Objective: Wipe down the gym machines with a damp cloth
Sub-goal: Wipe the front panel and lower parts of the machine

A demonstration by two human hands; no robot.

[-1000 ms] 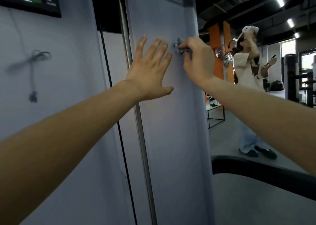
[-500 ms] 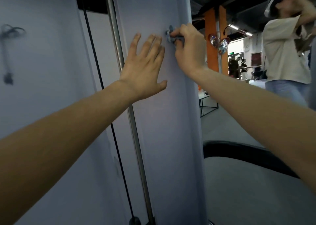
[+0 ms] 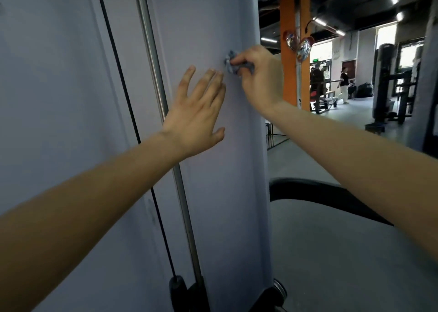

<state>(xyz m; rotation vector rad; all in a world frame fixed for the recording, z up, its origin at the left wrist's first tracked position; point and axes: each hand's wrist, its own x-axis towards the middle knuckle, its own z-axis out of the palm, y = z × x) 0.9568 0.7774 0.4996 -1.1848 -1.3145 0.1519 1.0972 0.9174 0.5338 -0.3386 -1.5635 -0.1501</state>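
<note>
A tall pale grey machine panel point(image 3: 220, 193) fills the middle of the view. My right hand point(image 3: 257, 79) grips a small bunched blue-grey cloth point(image 3: 231, 63) and holds it against the panel's upper part. Most of the cloth is hidden inside the fingers. My left hand point(image 3: 196, 115) lies flat on the same panel just below and left of the cloth, fingers straight and spread, holding nothing.
A steel guide rod point(image 3: 163, 112) and a black cable point(image 3: 118, 74) run down left of the panel. A black curved bar point(image 3: 320, 195) edges a grey surface at lower right. An orange pillar point(image 3: 294, 51), dark gym equipment point(image 3: 391, 84) and a person point(image 3: 344, 84) stand far behind.
My view has dropped and swung, so both hands now sit lower on the panel. The nearby person in a pale shirt has left the view. The cloth stays gripped in my right hand.
</note>
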